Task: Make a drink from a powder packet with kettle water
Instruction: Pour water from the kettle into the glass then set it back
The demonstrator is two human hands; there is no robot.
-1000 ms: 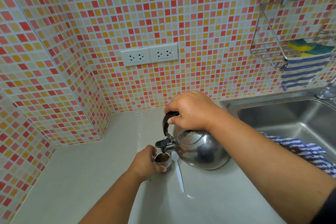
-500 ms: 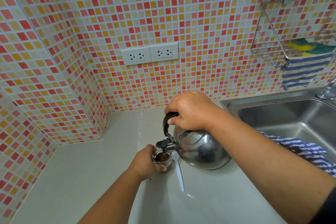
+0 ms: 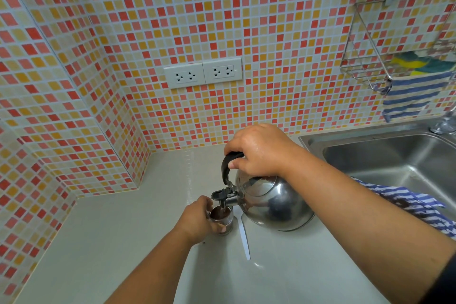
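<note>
The right hand (image 3: 259, 149) is clenched round the black handle (image 3: 228, 164) of the steel kettle (image 3: 274, 201), its fingers (image 3: 238, 163) wrapped over the top of the loop and the thumb tucked under; the kettle hangs tilted below those fingers, spout (image 3: 223, 198) down and to their left, its round belly close above the worktop (image 3: 111, 242), though whether the base touches cannot be told. The left hand (image 3: 197, 219) is grasping a small clear glass (image 3: 222, 219), the fingers curled round its near and left side while the thumb lies along the rim; the glass stands upright on the worktop directly under the spout tip, and it holds a dark brown liquid nearly up to the brim. Just to the right of the left fingers, beside the glass, a white plastic spoon (image 3: 243, 237) lies flat on the worktop, its bowl end partly hidden under the kettle and its handle pointing toward the person. Well beyond the right fingers, 2 white wall sockets (image 3: 202, 73) sit side by side in the mosaic tiles. Right of the right forearm lies a steel sink (image 3: 385, 155), with a blue striped cloth (image 3: 417, 205) draped over its near edge; above it a wire rack (image 3: 365, 57) on the wall carries a sponge (image 3: 414, 63) and another striped cloth (image 3: 414, 96).
</note>
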